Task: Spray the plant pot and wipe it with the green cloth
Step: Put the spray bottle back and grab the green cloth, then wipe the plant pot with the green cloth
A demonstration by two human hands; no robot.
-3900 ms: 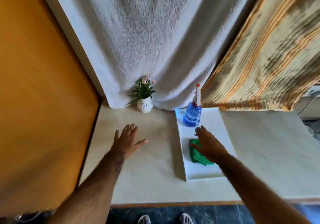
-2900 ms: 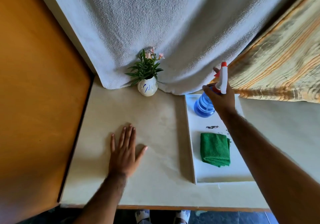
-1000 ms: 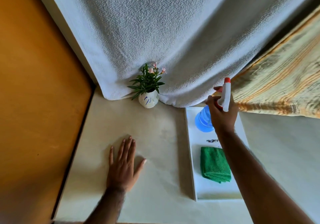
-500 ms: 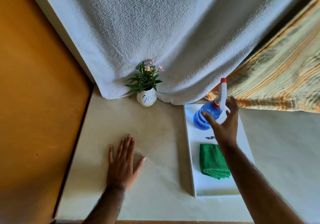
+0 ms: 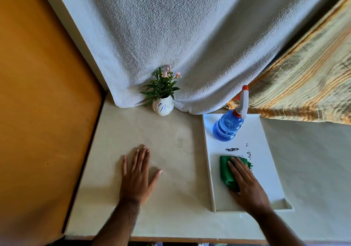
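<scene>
A small white plant pot with blue marks and a green flowering plant stands at the back of the table, against the white drape. The blue spray bottle with a white and red nozzle stands upright on the far end of the white tray. The folded green cloth lies on the tray nearer to me. My right hand rests flat on top of the cloth with fingers extended, covering its right part. My left hand lies flat and spread on the bare tabletop, well short of the pot.
A white textured drape hangs behind the table and a striped yellow curtain at the right. An orange wall borders the table's left side. Dark specks lie on the tray between bottle and cloth.
My right hand let go of the spray bottle, which now stands on the tray, and came down onto the green cloth. My left hand stayed flat on the table.
</scene>
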